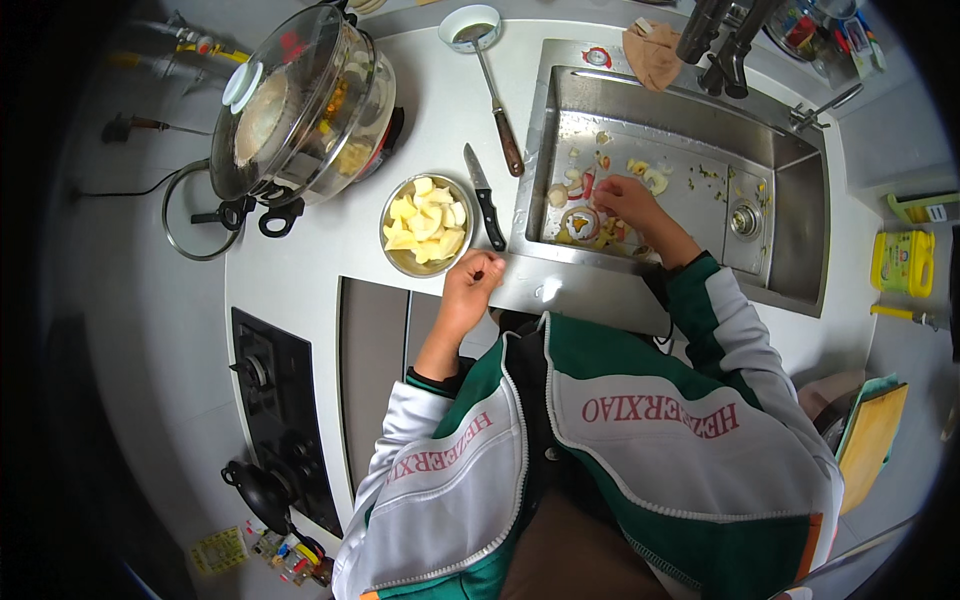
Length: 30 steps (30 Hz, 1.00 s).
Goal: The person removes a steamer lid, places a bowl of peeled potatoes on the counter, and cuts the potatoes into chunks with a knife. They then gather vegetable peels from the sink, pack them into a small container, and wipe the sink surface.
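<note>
My right hand (628, 203) reaches into the steel sink (690, 108), its fingers drawn together over a pile of fruit peels (582, 228). A reddish strip of peel lies by the fingertips; whether they grip it is hard to make out. At the counter's front edge, my left hand (470, 288) is curled closed with nothing visible in it. Just beyond that hand stands a metal bowl (386, 249) full of pale yellow fruit chunks (428, 222). To the bowl's right lies a knife (484, 198) with a black handle.
A ladle (497, 105) with a wooden handle rests in a small bowl (450, 22). At the far left is a large glass-lidded pot (330, 110). A black faucet (725, 60) overhangs the sink. A gas hob (285, 410) sits on the left counter, a yellow jug (903, 262) at right.
</note>
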Each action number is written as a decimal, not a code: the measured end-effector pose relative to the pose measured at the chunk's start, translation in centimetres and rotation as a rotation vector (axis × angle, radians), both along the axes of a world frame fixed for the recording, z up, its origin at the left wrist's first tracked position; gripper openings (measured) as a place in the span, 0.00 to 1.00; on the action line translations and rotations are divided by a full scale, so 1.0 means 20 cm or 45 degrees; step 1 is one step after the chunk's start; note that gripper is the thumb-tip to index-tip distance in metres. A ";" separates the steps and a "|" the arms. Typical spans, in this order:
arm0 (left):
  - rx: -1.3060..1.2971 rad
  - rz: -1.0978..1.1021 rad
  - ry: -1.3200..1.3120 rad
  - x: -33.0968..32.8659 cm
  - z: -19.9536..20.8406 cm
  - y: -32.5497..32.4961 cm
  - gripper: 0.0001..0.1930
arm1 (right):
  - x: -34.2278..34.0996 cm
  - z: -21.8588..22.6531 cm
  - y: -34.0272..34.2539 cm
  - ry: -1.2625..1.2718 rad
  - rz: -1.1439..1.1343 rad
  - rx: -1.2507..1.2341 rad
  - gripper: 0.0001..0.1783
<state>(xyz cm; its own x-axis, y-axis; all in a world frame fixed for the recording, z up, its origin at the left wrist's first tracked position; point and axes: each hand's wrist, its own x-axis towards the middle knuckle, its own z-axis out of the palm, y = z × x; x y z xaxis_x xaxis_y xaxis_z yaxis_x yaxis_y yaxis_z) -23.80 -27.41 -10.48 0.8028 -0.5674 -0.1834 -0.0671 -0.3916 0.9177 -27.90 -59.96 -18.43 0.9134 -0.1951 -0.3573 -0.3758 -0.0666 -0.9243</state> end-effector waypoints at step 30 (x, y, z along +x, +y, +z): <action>0.042 -0.045 -0.073 0.08 -0.20 0.03 0.16 | -0.54 0.25 0.06 0.092 -0.160 -0.268 0.13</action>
